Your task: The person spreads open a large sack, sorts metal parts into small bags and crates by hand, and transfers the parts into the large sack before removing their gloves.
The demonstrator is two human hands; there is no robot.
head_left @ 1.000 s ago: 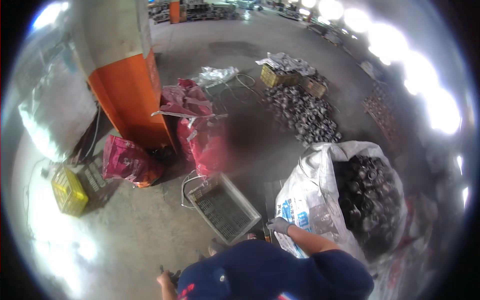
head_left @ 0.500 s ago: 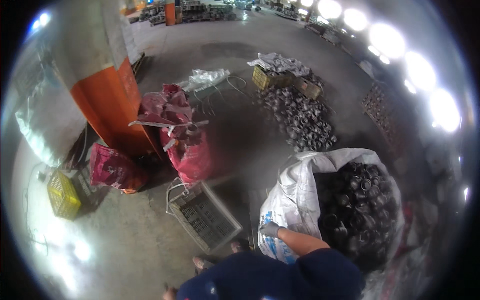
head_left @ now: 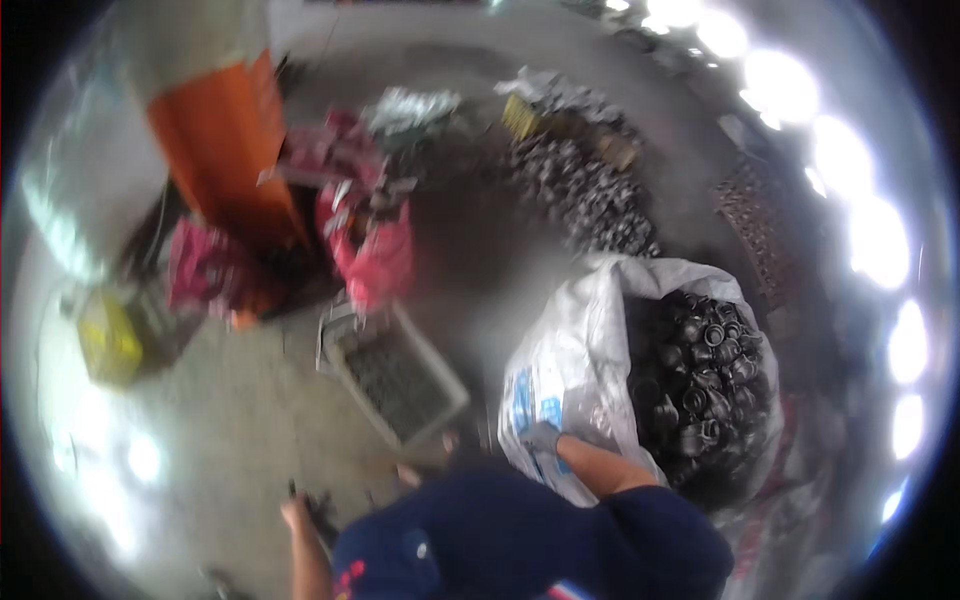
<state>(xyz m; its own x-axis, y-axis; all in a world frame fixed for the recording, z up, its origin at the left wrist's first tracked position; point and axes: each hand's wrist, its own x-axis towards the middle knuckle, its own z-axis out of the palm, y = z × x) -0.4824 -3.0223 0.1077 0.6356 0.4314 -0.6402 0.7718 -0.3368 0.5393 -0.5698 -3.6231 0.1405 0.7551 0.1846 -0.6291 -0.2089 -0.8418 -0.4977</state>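
Observation:
A large white woven sack (head_left: 590, 340) with blue print stands to the right, its mouth wide and full of dark, shiny ring-like metal parts (head_left: 705, 370). Against the near side of this sack rests my right hand (head_left: 541, 437) in a grey glove; blur hides whether its fingers grip the cloth. At the lower left my left hand (head_left: 293, 512) hangs low with its fingers curled. Something small and dark shows at it, too blurred to name. Between my hands and the pink sacks lies a grey plastic crate (head_left: 400, 375) with a slatted bottom.
Two pink sacks, one upright (head_left: 370, 250) and one slumped (head_left: 205, 275), stand by an orange-painted pillar (head_left: 220, 150). A yellow basket (head_left: 110, 340) sits far left. Beyond the white sack, a heap of metal parts (head_left: 590, 190) covers the floor beside a yellow crate (head_left: 519, 117).
The view has shifted, so most things sit higher in it. My left hand and forearm have come further into view at the lower left. My right hand stays against the white sack.

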